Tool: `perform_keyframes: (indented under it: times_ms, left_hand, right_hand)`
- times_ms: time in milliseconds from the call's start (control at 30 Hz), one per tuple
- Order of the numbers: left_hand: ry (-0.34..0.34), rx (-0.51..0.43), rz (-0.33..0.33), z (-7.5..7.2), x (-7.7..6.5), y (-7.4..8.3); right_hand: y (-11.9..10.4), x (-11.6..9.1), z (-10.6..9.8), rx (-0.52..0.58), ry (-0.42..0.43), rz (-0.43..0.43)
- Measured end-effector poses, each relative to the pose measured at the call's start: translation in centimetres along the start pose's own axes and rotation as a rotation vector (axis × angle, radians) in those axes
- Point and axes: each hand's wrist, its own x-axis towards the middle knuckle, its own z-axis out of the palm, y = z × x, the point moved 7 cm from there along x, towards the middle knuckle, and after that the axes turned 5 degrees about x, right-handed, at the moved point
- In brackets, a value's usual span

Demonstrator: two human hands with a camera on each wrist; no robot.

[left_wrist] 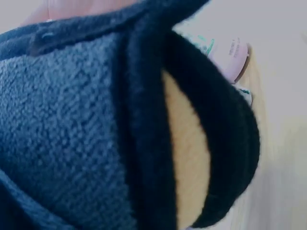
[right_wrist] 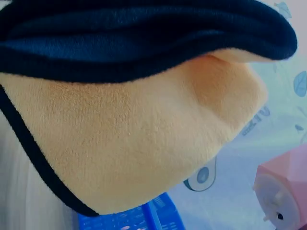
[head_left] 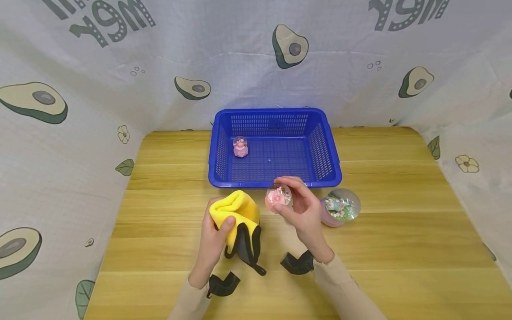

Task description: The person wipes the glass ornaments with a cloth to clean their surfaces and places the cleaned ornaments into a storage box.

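My left hand point(head_left: 214, 238) grips a yellow cloth point(head_left: 237, 206) with a dark grey back and black edging, bunched up, a corner hanging down. The cloth point(left_wrist: 62, 124) fills most of the left wrist view. My right hand point(head_left: 307, 218) holds a small snow globe point(head_left: 277, 196) with a pink base between thumb and fingers, just in front of the basket. In the right wrist view the globe's faceted pink base point(right_wrist: 290, 175) shows its white underside, beside the cloth point(right_wrist: 129, 139). A larger snow globe point(head_left: 341, 207) with a purple base lies tilted to the right of my right hand.
A blue plastic basket point(head_left: 276, 164) stands at the back middle of the wooden table point(head_left: 168, 213). Inside it, on the left, stands a small pink snow globe point(head_left: 240, 148). An avocado-print sheet point(head_left: 248, 75) hangs behind and along the sides.
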Motion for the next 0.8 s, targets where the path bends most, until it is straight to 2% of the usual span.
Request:
perform_keyframes:
  times_ms: [333, 600, 800]
  left_hand:
    - [0.042, 0.023, 0.008, -1.3, -0.3, 0.3]
    - [0.044, 0.028, 0.017, -1.6, -0.4, 0.3]
    - [0.059, 0.028, 0.009, -1.9, -0.4, 0.3]
  right_hand:
    - [1.6, 2.9, -0.5, -0.063, 0.114, 0.020]
    - [4.4, 5.3, -1.3, -0.097, 0.180, 0.108]
    - [6.4, 7.5, -2.1, -0.117, 0.197, 0.151]
